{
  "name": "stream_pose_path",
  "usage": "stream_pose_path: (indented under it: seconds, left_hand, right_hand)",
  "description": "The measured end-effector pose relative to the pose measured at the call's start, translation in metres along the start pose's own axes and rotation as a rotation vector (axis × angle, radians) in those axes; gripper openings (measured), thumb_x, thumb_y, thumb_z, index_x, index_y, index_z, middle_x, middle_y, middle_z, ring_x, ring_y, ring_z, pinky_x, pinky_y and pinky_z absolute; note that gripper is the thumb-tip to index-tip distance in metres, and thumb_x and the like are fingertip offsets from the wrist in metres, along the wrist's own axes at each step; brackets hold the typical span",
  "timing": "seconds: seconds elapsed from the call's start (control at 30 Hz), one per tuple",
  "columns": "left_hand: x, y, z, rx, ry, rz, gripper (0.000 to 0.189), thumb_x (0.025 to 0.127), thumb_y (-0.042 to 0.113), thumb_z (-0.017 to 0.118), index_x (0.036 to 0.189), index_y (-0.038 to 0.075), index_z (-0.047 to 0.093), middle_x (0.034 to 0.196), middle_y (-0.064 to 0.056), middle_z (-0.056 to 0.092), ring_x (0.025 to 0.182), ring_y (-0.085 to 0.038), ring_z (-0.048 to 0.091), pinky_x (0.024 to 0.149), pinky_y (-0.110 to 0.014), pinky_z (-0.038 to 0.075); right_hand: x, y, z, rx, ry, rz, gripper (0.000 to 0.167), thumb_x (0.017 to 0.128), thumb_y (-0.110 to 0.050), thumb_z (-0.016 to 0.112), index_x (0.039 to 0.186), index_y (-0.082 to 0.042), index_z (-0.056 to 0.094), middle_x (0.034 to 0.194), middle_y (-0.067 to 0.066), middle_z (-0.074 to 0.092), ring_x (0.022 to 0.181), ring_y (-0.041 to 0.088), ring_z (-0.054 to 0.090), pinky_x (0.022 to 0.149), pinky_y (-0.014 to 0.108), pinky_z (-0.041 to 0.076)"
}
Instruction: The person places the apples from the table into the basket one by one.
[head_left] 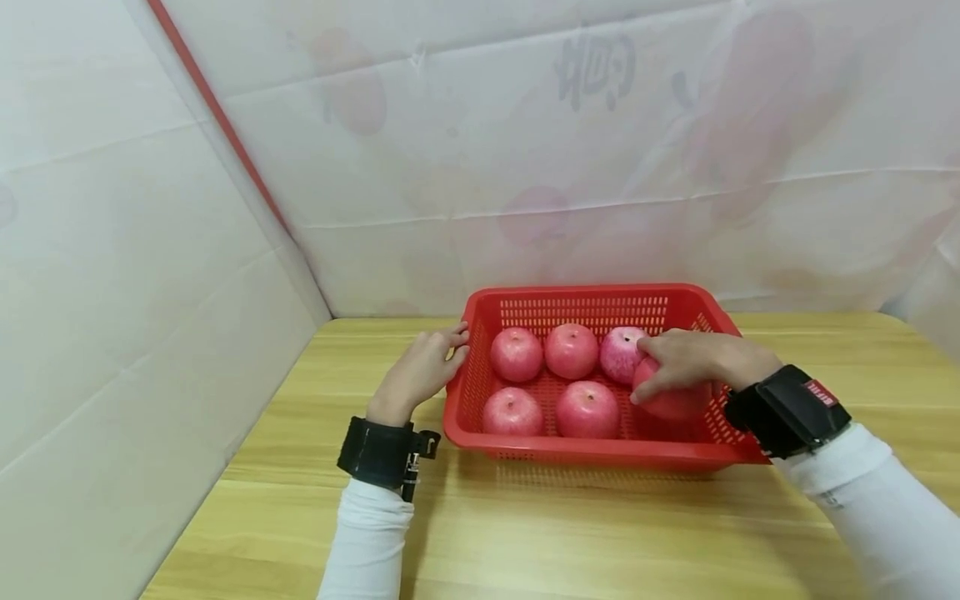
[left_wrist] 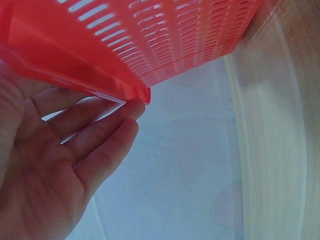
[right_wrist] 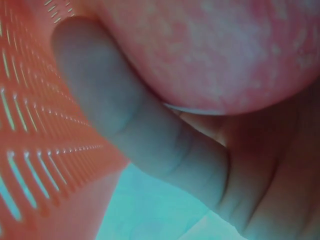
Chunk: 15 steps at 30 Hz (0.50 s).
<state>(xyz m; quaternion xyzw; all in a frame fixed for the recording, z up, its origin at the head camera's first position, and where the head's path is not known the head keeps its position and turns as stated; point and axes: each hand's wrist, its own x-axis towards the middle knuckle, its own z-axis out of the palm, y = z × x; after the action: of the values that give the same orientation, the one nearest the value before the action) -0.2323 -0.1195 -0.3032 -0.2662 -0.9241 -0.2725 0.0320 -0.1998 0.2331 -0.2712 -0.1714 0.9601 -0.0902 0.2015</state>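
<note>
In the head view a red perforated plastic basket (head_left: 600, 451) stands on the table. My right hand (head_left: 686, 358) reaches over its right side and grips a pink-red apple (head_left: 671, 402) at the front right. The right wrist view shows that apple (right_wrist: 235, 55) close up, with a finger (right_wrist: 115, 100) along it. My left hand (head_left: 423, 371) is at the basket's left rim. Seen from the left wrist, its fingers (left_wrist: 100, 135) are fairly straight and lie along the rim (left_wrist: 75, 82) from outside. Several other apples sit in the basket, including a front middle one (head_left: 588, 410).
A purplish, mottled apple (head_left: 621, 354) lies at the back, just left of my right hand. Behind the light wood table (head_left: 300, 508) is a wall covered in pale printed sheeting (head_left: 487, 150), with another sheeted wall (head_left: 112, 292) at the left.
</note>
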Motion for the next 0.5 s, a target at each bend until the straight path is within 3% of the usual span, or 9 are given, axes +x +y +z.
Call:
stream_pose_path:
  seconds: [0.27,0.37,0.5]
  left_hand:
    - [-0.0004,0.0025,-0.0011,0.000,-0.003,-0.005,0.032,0.101,0.006,0.060,0.131,-0.006,0.064,0.145,-0.020,0.053,0.047,-0.011,0.039,0.049,-0.022,0.038]
    - [-0.0003,0.0028,-0.0002,-0.010,-0.009,-0.006,0.032,0.101,0.006,0.060,0.131,-0.005,0.064,0.146,-0.020,0.053,0.045,-0.011,0.038,0.048,-0.021,0.039]
    - [-0.0006,0.0024,0.0006,-0.021,-0.012,-0.004,0.032,0.101,0.006,0.060,0.130,-0.005,0.065,0.146,-0.020,0.053,0.043,-0.011,0.039,0.048,-0.022,0.041]
  right_hand:
    - [-0.0007,-0.0021,-0.0028,0.083,-0.089,0.080,0.094,0.080,-0.050,0.079,0.139,0.014,0.044,0.115,0.027,0.058,0.104,0.041,0.055,0.070,0.047,0.058]
    - [-0.0016,-0.0015,-0.0017,0.089,-0.109,0.098,0.095,0.081,-0.050,0.079,0.140,0.015,0.042,0.117,0.028,0.057,0.105,0.042,0.055,0.074,0.050,0.057]
    - [-0.0013,-0.0014,0.0002,0.061,-0.107,0.077,0.089,0.082,-0.049,0.078,0.136,0.015,0.047,0.114,0.025,0.059,0.106,0.040,0.055,0.090,0.056,0.051]
